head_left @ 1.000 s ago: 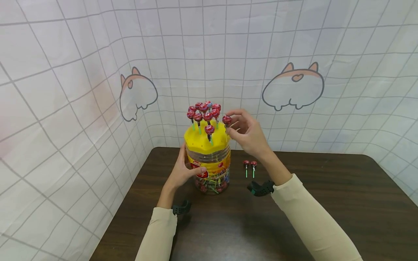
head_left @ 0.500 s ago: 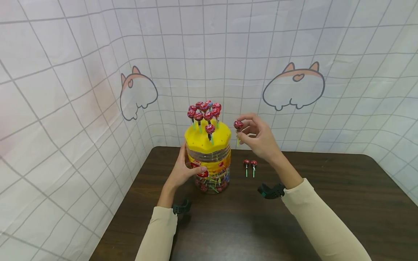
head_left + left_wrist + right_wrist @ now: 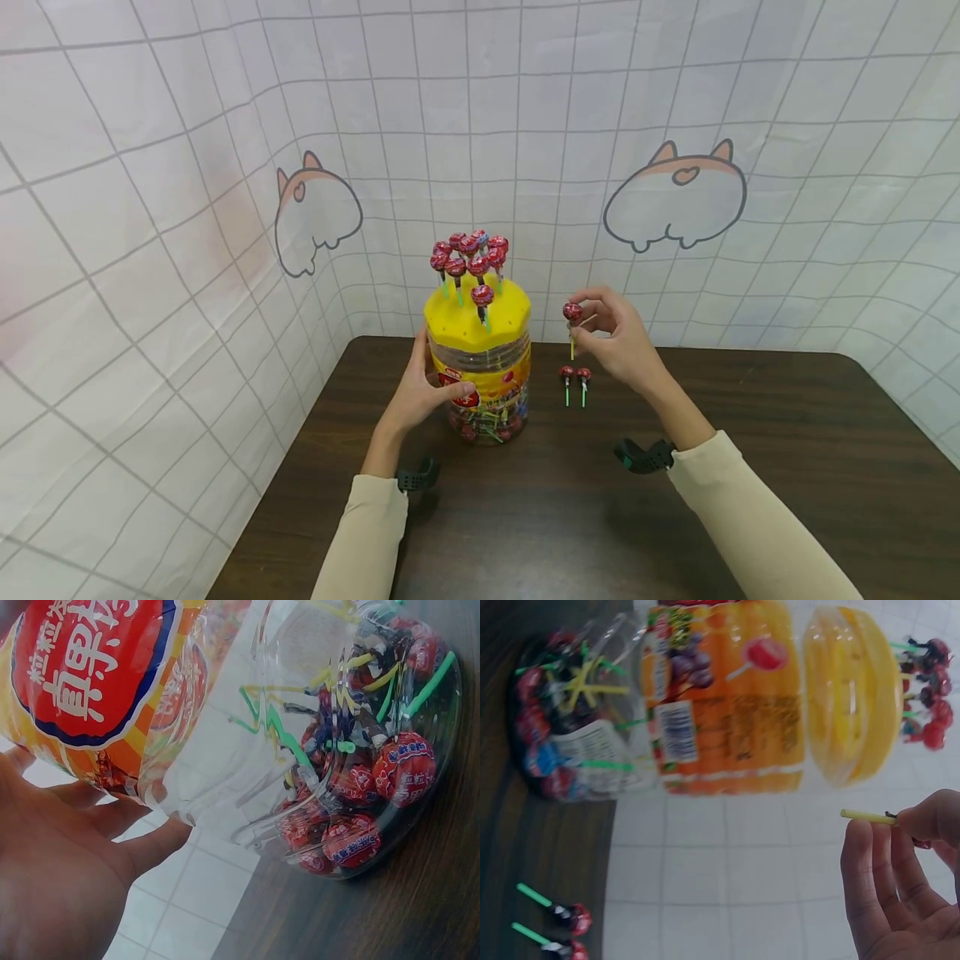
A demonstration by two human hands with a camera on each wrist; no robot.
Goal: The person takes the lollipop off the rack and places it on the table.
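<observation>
A clear plastic lollipop jar (image 3: 501,387) stands upright on the table, with an orange label and a yellow lid (image 3: 450,323). Several red-wrapped lollipops (image 3: 482,296) stick up from holes in that lid. My left hand (image 3: 414,402) holds the jar from its left side, thumb across the front of the label. To the right of the jar, my right hand (image 3: 621,346) pinches one lollipop (image 3: 572,312) by its yellow stick, head up. The right wrist view shows the end of that stick (image 3: 862,817) poking out past the fingertips. More lollipops (image 3: 405,769) lie inside the jar's bottom.
Two lollipops (image 3: 583,377) with green sticks lie side by side on the dark wooden table (image 3: 517,517), just below the raised right hand. A white grid-patterned curtain (image 3: 480,108) hangs behind and along the left.
My right hand has drawn the pinched lollipop away from the lid's right edge, moving right and down toward the two on the table. My left hand stays on the jar.
</observation>
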